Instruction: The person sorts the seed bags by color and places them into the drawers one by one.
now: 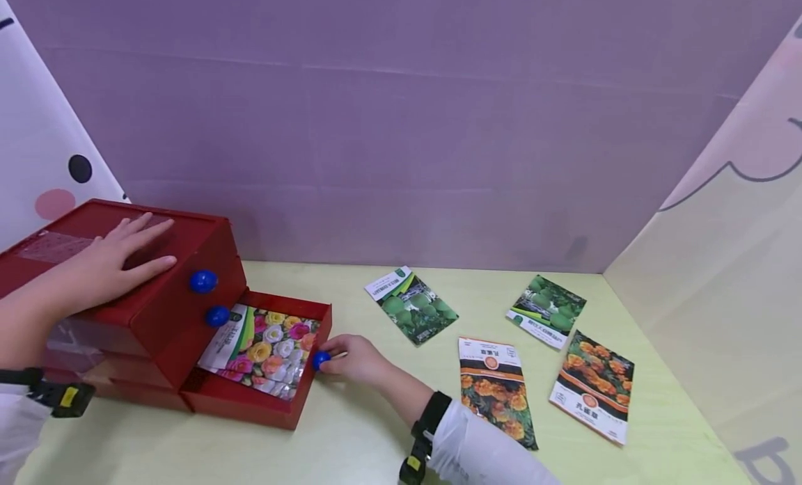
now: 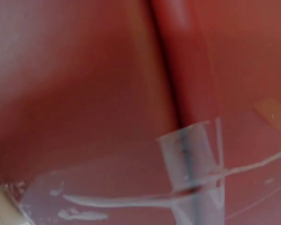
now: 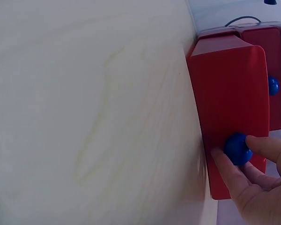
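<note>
My left hand rests on top of the red drawer cabinet, its fingers spread. The left wrist view has only the cabinet's red side with clear tape, and the hand is out of it. With thumb and fingers, my right hand pinches the blue knob of the pulled-out bottom drawer. Inside that drawer lie flower-picture seed packets, overlapping, partly under the cabinet's front. Two more blue knobs sit on the upper drawers, which are closed.
On the pale table to the right lie two green-fruit packets and two orange-flower packets. A purple backdrop stands behind the table, and a printed pale panel closes the right side.
</note>
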A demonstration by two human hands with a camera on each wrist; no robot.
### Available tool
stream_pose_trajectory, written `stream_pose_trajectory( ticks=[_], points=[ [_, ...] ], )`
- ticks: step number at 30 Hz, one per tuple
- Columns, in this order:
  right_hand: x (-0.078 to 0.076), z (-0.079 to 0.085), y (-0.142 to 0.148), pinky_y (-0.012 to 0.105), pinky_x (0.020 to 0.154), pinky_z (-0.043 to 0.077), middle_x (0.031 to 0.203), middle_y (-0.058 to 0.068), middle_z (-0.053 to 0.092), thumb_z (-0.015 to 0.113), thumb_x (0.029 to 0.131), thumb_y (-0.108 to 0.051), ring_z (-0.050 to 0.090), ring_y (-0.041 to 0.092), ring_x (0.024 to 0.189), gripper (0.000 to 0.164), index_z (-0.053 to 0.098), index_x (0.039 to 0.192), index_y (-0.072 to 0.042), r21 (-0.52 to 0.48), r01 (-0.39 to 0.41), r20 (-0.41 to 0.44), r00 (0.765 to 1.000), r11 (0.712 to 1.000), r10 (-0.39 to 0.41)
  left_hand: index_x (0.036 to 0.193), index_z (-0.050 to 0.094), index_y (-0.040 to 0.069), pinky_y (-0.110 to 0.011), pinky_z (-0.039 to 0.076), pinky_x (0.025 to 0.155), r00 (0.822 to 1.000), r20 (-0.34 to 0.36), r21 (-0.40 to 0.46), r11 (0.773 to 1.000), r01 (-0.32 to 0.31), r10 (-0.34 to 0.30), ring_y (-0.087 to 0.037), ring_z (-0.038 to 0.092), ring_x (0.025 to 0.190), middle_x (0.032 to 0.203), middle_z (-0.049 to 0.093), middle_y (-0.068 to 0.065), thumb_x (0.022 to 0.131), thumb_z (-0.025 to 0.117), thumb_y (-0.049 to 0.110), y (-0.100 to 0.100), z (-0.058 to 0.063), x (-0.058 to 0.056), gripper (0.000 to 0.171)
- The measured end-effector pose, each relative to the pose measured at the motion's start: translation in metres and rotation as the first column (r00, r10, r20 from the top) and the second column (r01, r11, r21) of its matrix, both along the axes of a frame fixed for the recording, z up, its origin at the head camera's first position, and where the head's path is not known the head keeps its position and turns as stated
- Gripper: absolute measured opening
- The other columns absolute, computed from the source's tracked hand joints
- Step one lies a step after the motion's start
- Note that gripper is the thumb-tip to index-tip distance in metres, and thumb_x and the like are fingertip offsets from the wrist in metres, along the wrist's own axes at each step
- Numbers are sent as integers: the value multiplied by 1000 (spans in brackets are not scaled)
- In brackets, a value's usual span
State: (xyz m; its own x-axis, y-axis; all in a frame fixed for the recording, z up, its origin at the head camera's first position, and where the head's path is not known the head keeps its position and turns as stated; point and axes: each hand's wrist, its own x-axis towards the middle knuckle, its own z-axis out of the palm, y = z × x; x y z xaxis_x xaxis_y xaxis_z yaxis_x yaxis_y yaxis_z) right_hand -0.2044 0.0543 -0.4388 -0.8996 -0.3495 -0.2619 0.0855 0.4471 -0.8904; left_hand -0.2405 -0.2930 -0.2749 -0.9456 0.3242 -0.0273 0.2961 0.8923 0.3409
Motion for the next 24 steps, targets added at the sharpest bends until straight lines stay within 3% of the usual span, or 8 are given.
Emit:
stream_pose_trajectory(
  ticks=[6,11,24],
  points=[
    [-1,1,-3,27,79,56,103,5,66,71,87,-12,60,14,91,30,66,115,-3,50,8,-34,999,999,-6,152,11,0,-81,-2,101,1000,14,-43,999,-8,9,-62,-7,136,153,2,-38,102,37,43,1,-4,-1,71],
    [-3,3,-11,25,77,55,102,5,67,72,87,-13,60,14,90,29,66,114,-3,62,0,-59,998,998,3,153,7,4,-82,-2,99,998,25,-109,993,-48,51,-62,-7,136,153,0,-36,101,33,50,2,-6,0,75],
    [-12,9,-50,21,74,56,100,3,67,72,87,-13,61,11,86,29,68,114,-6,34,65,-96,993,997,-61,154,2,5,-82,-2,100,998,24,-128,990,-54,58,-60,-7,137,154,-2,-35,99,32,55,9,-6,0,80]
  ],
)
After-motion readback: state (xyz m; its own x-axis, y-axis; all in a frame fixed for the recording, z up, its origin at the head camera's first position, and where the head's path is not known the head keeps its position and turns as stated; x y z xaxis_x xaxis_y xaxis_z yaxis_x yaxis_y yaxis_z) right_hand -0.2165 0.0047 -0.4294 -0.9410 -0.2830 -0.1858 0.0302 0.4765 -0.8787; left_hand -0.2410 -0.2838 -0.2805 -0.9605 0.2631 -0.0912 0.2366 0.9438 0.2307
